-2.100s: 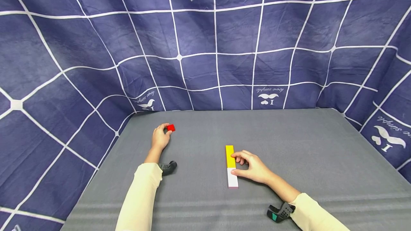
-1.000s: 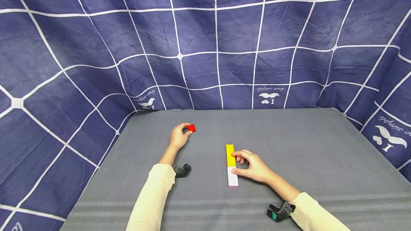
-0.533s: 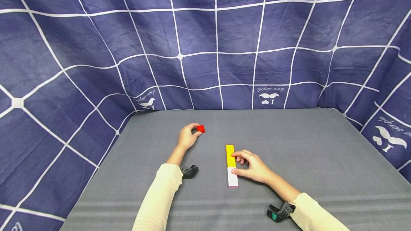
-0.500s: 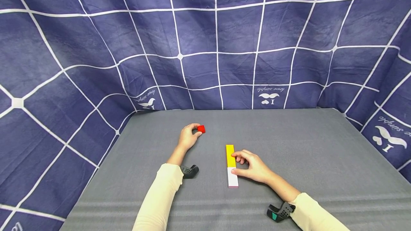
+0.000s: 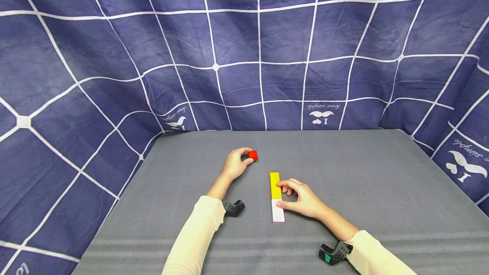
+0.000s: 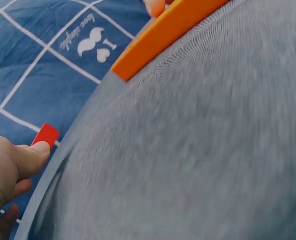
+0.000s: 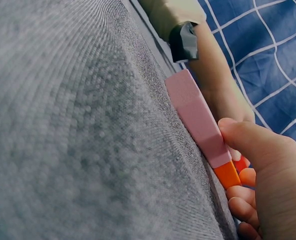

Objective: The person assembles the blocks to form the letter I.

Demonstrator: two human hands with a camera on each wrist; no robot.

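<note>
My left hand [image 5: 234, 165] pinches a small red block [image 5: 252, 155] between thumb and fingers; the left wrist view shows the thumb on the red block [image 6: 47, 134]. Whether that block touches the table, I cannot tell. Lower and to the right, a yellow-orange block [image 5: 275, 183] and a pale pink block [image 5: 278, 212], whitish from above, lie end to end in a row. My right hand [image 5: 303, 200] rests at the right side of this row. Its index fingertip touches the yellow-orange block and its thumb touches the pink block [image 7: 200, 117].
The table [image 5: 363, 173] has a grey cloth cover with folds along the front. A blue curtain [image 5: 286, 37] with white lines stands behind it and at both sides. Dark camera mounts [image 5: 234, 208] sit at both wrists.
My left hand has moved right across the far part of the table with the red block, closer to the row. The right hand and the two blocks by it have stayed put.
</note>
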